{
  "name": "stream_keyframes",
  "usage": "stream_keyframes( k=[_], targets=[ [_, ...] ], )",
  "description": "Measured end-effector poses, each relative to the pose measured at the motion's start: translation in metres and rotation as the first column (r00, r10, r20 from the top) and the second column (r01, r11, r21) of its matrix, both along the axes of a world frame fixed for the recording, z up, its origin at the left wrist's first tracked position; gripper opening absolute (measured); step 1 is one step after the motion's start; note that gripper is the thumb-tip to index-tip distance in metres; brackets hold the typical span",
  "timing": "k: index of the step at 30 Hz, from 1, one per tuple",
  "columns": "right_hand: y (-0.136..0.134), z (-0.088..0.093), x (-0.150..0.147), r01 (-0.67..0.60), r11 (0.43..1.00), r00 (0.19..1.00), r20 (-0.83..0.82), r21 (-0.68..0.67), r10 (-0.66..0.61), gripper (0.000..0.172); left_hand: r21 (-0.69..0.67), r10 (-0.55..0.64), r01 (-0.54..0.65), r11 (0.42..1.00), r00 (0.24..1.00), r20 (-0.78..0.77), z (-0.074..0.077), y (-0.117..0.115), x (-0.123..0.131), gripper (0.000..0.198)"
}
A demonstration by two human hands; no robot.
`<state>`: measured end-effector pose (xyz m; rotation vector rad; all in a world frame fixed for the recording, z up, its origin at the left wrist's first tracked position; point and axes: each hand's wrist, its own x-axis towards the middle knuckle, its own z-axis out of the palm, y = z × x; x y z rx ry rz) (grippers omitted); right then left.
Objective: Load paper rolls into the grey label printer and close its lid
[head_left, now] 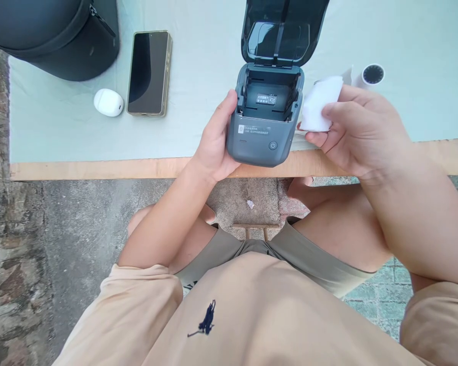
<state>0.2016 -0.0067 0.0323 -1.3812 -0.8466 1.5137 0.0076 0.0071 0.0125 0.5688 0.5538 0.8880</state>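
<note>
The printer [257, 140] was dark slate grey, its lid [286, 30] a smoky, see-through black. The paper [321, 104] was plain white, and the roll [371, 76] white around a black centre. The phone [148, 73] showed a black screen edged in gold, the small case [108, 102] was glossy white, and the bag [61, 40] solid black. Pale mint covered the cloth [198, 40]; the beige shirt [267, 305] bore a navy emblem [206, 320], above olive-grey shorts [324, 254].

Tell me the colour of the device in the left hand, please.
The device is dark bluish-grey, best seen in the head view.
</note>
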Motion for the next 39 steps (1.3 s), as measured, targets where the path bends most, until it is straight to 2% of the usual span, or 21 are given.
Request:
stream_keyframes(
  k=[6,10,11,15,17,19,23,26,29,31,34,36,37,39],
  targets=[
    [0.003,-0.003,0.000,-0.002,0.998,1.000,0.022,-0.055,0.004,0.016,0.013,0.016,-0.016,1.000,1.000,0.026,-0.003,0.000,0.000,0.051],
    [0.002,-0.002,-0.001,-0.066,0.998,0.997,0.040,-0.020,0.067,0.006,-0.004,0.009,-0.009,1.000,1.000,0.013,-0.002,0.000,0.001,0.052],
    [0.001,-0.003,-0.001,-0.088,0.996,0.995,0.041,-0.002,0.088,0.009,0.002,0.002,-0.002,1.000,1.000,0.016,-0.002,0.000,0.001,0.053],
    [0.000,-0.010,0.003,-0.126,0.990,0.990,0.068,0.070,0.121,0.044,0.061,-0.046,0.043,0.997,0.998,0.037,-0.002,0.000,0.001,0.059],
    [-0.001,-0.014,0.006,-0.140,0.986,0.987,0.093,0.093,0.132,0.055,0.061,-0.054,0.053,0.997,0.998,0.021,-0.002,0.000,0.001,0.059],
    [-0.003,-0.017,0.007,-0.139,0.984,0.983,0.139,0.108,0.123,0.048,0.049,-0.047,0.046,0.998,0.999,0.014,-0.003,0.000,0.000,0.055],
    [-0.004,-0.011,0.004,-0.141,0.986,0.967,0.225,0.088,0.118,0.019,0.044,-0.012,0.010,0.999,0.999,0.046,-0.004,0.000,0.000,0.052],
    [0.000,-0.003,0.000,-0.104,0.994,0.990,0.099,0.033,0.100,0.025,0.046,-0.009,0.006,0.999,0.998,0.064,-0.005,0.000,0.000,0.051],
    [0.003,0.002,-0.004,-0.107,0.993,0.993,-0.048,-0.048,0.105,0.020,0.023,-0.021,0.020,1.000,0.997,0.074,-0.005,0.000,-0.001,0.048],
    [0.004,0.003,-0.004,-0.115,0.992,0.992,-0.048,-0.045,0.113,0.017,0.016,-0.025,0.024,1.000,0.998,0.066,-0.005,0.000,-0.002,0.047],
    [0.002,0.004,0.000,-0.071,0.994,0.996,0.066,0.082,0.065,0.023,0.037,-0.010,0.008,0.999,0.998,0.063,-0.005,0.000,-0.002,0.047],
    [0.000,0.007,0.003,-0.088,0.958,0.959,0.282,0.273,0.008,0.030,0.064,0.005,-0.009,0.998,0.998,0.058,-0.005,-0.001,-0.001,0.042],
    [-0.001,0.009,0.004,-0.118,0.916,0.914,0.403,0.385,-0.051,0.032,0.079,0.011,-0.015,0.997,0.999,0.044,-0.006,-0.001,-0.002,0.038],
    [-0.003,0.013,0.003,-0.198,0.794,0.802,0.560,0.575,-0.206,0.035,0.101,0.022,-0.021,0.995,1.000,-0.008,-0.008,-0.002,-0.002,0.031]
  ],
)
